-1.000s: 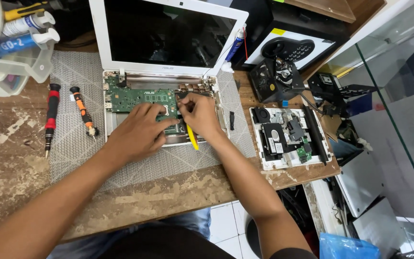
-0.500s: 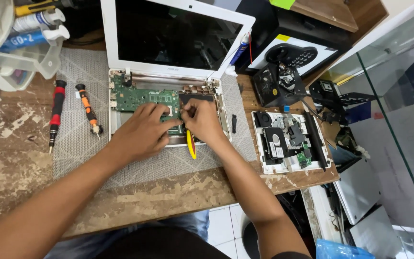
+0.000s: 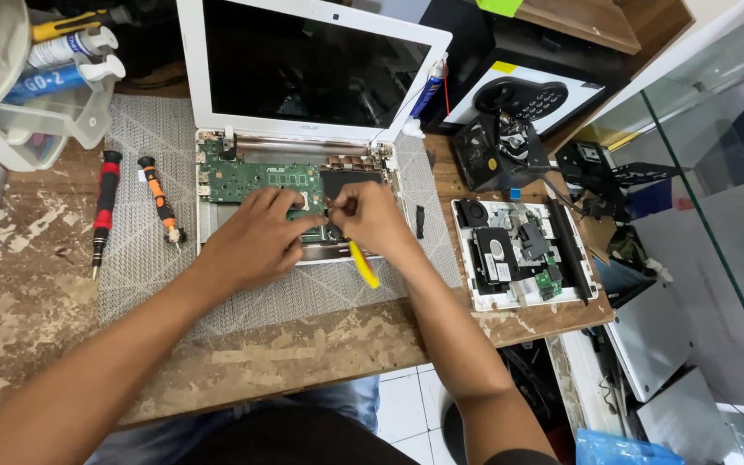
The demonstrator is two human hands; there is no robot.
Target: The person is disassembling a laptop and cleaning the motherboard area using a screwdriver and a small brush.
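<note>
An opened white laptop (image 3: 303, 77) sits on a grey mat, its base stripped so the green circuit board (image 3: 256, 179) shows. My left hand (image 3: 256, 237) rests flat on the board's lower right part, fingers spread and pressing. My right hand (image 3: 372, 220) is pinched shut on a yellow-handled tool (image 3: 363, 265), whose tip meets the board next to my left fingertips. The handle sticks out below my palm toward me.
A red screwdriver (image 3: 103, 207) and an orange one (image 3: 160, 198) lie on the mat's left. A second dismantled white device (image 3: 523, 254) lies at the right. Spray bottles in a plastic rack (image 3: 53, 69) stand at the back left. The wooden table edge (image 3: 303, 362) runs below.
The view has drifted slightly, so the laptop sits lower and more to the right. Both hands stay on the board at the same spot.
</note>
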